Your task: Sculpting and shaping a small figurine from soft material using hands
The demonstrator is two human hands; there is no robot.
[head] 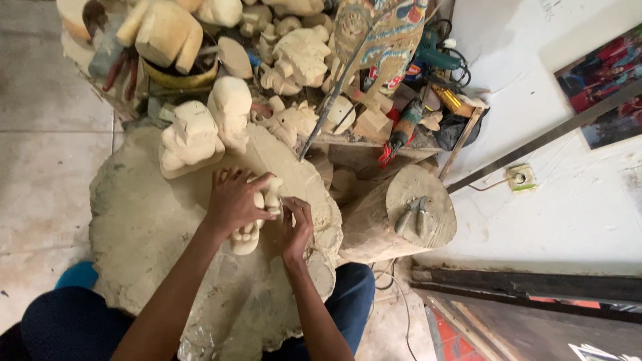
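Small pale unpainted carved wooden figure (257, 217): rough-cut, rounded lobes at near end, narrower knobbed part at far end. Lies lengthwise on large flat dusty wooden slab, near slab's right-hand half. Middle hidden under left hand; right hand touches its right side. Surface bare, cream-coloured, unfinished.

Pale cream carving (257, 217); grey-brown slab (147, 234); multicoloured painted board (384, 37).
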